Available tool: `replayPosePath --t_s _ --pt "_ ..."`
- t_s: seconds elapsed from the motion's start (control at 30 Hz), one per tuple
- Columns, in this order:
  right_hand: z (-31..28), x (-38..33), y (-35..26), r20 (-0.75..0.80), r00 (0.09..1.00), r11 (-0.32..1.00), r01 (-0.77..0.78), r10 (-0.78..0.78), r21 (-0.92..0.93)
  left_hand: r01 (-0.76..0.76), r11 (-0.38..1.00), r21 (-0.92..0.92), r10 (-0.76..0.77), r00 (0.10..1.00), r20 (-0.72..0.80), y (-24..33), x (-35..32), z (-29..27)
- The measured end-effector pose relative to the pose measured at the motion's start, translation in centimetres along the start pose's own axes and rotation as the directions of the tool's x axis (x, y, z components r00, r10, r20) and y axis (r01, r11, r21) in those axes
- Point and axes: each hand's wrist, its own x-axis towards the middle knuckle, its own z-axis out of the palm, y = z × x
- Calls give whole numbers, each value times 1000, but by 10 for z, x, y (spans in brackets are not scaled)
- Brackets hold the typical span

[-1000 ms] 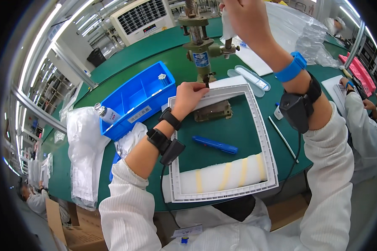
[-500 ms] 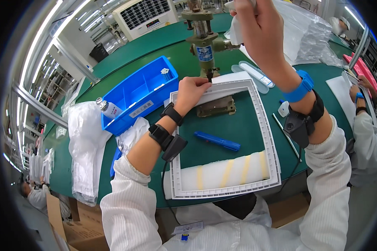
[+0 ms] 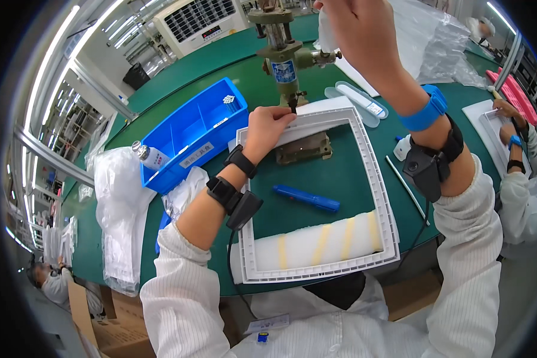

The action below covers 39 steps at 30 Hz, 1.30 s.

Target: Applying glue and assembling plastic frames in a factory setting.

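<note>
A white rectangular plastic frame point(image 3: 371, 170) lies flat on the green table before me. My left hand point(image 3: 267, 128) pinches its far edge near the left corner, fingertips right beside the lower tip of a green hand press point(image 3: 283, 65). Raised at the press's right side, my right hand point(image 3: 367, 39) is closed around a white-covered press handle point(image 3: 326, 33), mostly hidden by the fingers. Inside the frame's opening lie a blue marker pen point(image 3: 306, 197) and the worn metal press base point(image 3: 304, 149). A white foam strip with yellow bands point(image 3: 316, 243) crosses under the frame's near side.
At the left stand a blue divided bin point(image 3: 188, 128), a white bottle point(image 3: 153, 157) and plastic-wrapped material point(image 3: 122, 215). To the right are clear plastic cases point(image 3: 361, 102), a thin white rod point(image 3: 407, 190) and a co-worker's hands point(image 3: 510, 122) at another frame. Bagged sheets point(image 3: 429, 42) lie far right.
My view has shifted slightly, so the press and bin appear a little farther left. My right hand sits slightly higher and farther left in the picture. The left hand keeps its pinch on the frame.
</note>
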Motion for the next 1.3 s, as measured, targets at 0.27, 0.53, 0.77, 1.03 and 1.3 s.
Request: replayPosePath --t_s 0.27,0.53,0.77,1.03,1.3 --pt "-10 -33 -15 -29 999 1000 28 -28 12 -11 1000 9 11 1000 0 0 1 2" --pt "-15 -61 -11 -1 996 995 87 -87 -40 31 999 22 -32 999 41 0 1 -1" --pt "-15 -59 -11 -3 993 992 116 -116 -51 46 994 -99 -45 999 18 -7 2 0" --pt "-12 -37 -17 0 1000 999 14 -14 33 61 995 -77 -58 998 34 1 -1 -3" --pt "-13 -25 -18 49 997 995 -69 66 70 73 997 -35 -73 997 22 -2 -1 -3"
